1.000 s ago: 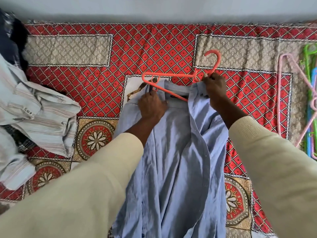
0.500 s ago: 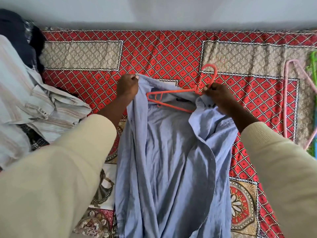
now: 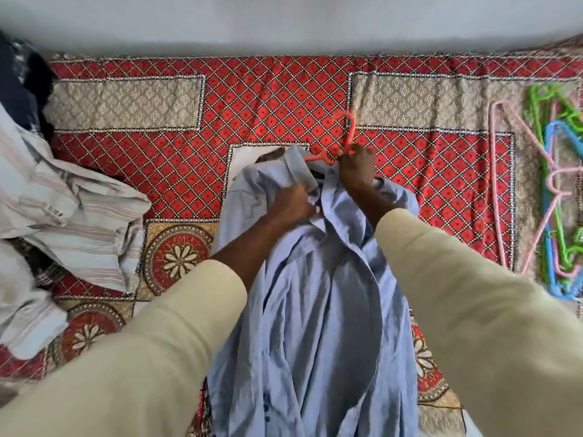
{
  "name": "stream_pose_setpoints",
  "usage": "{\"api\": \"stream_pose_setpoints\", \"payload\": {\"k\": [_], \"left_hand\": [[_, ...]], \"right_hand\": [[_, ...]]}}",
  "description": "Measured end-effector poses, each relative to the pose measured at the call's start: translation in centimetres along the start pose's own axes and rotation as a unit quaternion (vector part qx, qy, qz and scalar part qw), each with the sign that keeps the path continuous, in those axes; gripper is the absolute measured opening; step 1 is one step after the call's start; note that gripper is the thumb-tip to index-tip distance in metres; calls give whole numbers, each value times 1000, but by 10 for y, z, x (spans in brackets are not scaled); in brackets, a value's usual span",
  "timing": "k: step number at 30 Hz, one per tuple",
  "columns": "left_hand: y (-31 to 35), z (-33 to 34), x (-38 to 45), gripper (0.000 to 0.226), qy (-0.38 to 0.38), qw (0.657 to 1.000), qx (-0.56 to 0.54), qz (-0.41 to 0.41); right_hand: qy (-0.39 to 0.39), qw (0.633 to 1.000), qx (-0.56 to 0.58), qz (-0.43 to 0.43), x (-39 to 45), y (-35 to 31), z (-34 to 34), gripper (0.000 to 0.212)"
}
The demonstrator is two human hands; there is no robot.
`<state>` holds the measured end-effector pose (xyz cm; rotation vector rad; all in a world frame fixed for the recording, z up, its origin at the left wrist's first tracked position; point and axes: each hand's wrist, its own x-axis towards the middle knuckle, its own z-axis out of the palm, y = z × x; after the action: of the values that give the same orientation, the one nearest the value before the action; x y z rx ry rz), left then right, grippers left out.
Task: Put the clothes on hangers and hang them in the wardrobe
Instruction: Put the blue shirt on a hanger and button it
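Right hand [image 3: 355, 167] is clamped round the neck of the orange hanger [image 3: 345, 134], left hand [image 3: 291, 201] has the collar of the light blue shirt [image 3: 315, 294] bunched in its fingers. Shirt's draped down over the patterned bedspread [image 3: 252, 99], hanger mostly tucked inside it. Risk imo: if only 1 shoulder is seated, the shirt slides off when lifted

left hand [image 3: 291, 203] came in from the shirt's outer edge, now gripping my blue shirt [image 3: 315, 310] at the collar | orange hanger [image 3: 342, 138] mostly slid inside, hook out | right hand [image 3: 355, 170] shifted down with it
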<state>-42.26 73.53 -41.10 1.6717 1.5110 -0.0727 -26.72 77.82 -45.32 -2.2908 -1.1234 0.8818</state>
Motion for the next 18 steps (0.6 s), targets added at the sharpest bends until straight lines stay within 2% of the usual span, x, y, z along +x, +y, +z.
{"api": "stream_pose_setpoints", "payload": {"k": [2,4,7,10,11,15,18], "left_hand": [[-14,11,-12,39,24,996,-88,18],[-31,25,-23,34,57,989,-128,36],[-59,50,-51,20,131,988,-80,3],[-73,78,-97,18,242,970,-13,33],[-79,91,-112,19,257,966,-8,38],[-92,130,-163,32,239,971,-24,-10],[-97,147,-203,25,214,973,-33,-78]], "right_hand": [[77,995,-58,-28,-20,8,-10,40],[127,986,-87,-65,-49,21,-17,42],[105,982,-115,-102,-99,51,-15,48],[93,981,-145,-90,-156,89,-9,56],[93,983,-140,-74,-176,101,-5,57],[112,984,-138,-23,-242,130,3,61],[124,984,-116,58,-281,143,-1,63]]}}
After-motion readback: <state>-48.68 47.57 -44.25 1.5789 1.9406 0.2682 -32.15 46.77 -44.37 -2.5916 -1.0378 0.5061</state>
